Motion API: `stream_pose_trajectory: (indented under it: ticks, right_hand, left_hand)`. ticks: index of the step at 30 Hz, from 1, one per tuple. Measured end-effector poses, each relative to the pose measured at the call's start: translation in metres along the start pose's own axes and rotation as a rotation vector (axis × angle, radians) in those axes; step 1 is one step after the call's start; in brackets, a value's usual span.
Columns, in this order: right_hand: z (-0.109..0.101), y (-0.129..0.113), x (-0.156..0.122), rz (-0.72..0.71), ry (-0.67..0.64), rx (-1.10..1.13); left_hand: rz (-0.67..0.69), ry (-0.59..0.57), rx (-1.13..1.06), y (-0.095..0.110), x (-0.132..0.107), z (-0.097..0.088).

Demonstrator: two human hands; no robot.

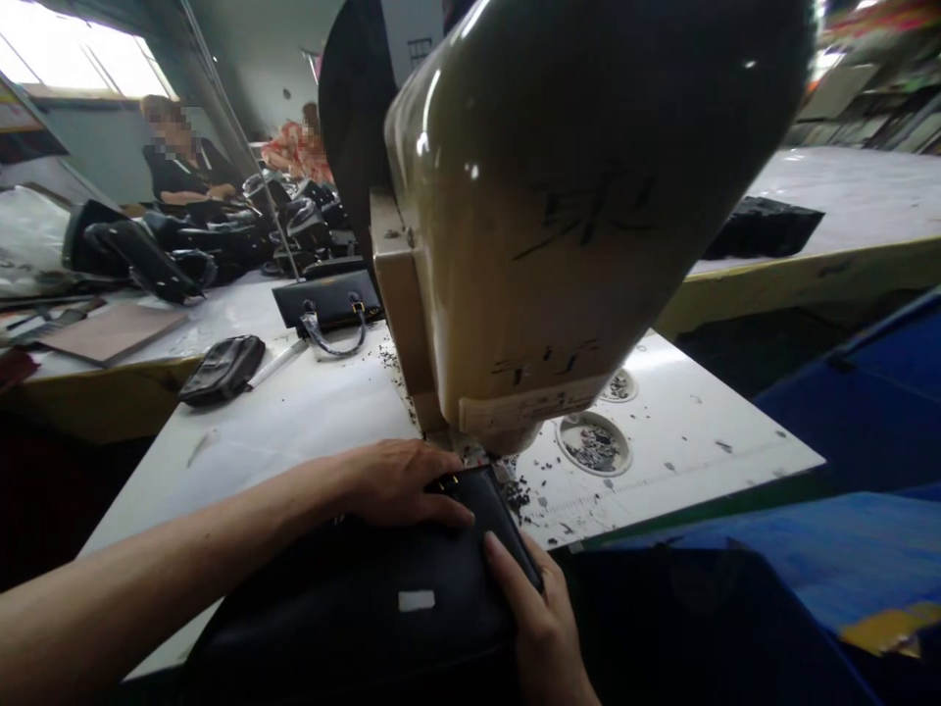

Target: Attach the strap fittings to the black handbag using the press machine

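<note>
A black leather bag lies on the white table in front of me, its upper corner pushed under the head of a big beige machine. My left hand lies flat on top of the bag near that corner, fingers stretched toward the machine's foot. My right hand holds the bag's right edge, thumb on top and fingers wrapped under. A small white tag is stuck on the bag's face.
Black scraps litter the table around two round recesses. A finished black handbag and a dark pouch lie further back on the left. Two people sit at a far table piled with black bags. Blue bins stand to the right.
</note>
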State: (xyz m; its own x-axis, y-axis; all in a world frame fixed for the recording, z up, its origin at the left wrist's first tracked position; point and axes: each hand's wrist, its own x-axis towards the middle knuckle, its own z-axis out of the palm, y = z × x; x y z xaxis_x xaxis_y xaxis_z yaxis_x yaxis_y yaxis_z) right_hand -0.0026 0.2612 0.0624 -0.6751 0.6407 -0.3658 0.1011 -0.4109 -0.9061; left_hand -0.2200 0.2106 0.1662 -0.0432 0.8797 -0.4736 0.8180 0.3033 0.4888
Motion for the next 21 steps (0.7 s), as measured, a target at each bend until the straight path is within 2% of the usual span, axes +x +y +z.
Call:
stream_pose_trajectory:
  ticks: [4, 6, 10, 15, 21]
  right_hand:
    - [0.003, -0.006, -0.002, 0.097, 0.118, 0.047]
    - [0.005, -0.008, -0.002, 0.119, 0.164, 0.083]
    - [0.006, -0.005, 0.001, 0.134, 0.175, 0.149]
    - [-0.001, 0.012, 0.004, 0.115, 0.198, 0.078]
    - [-0.009, 0.039, 0.005, 0.104, 0.263, 0.042]
  left_hand:
    - [-0.044, -0.08, -0.074, -0.002, 0.004, -0.007]
    - [-0.05, -0.084, -0.116, -0.009, 0.007, -0.008]
    - [0.008, -0.054, -0.231, -0.022, 0.014, -0.003]
    - [0.016, -0.023, -0.22, -0.023, 0.018, 0.0]
    - [0.089, -0.055, -0.296, -0.026, 0.02, -0.005]
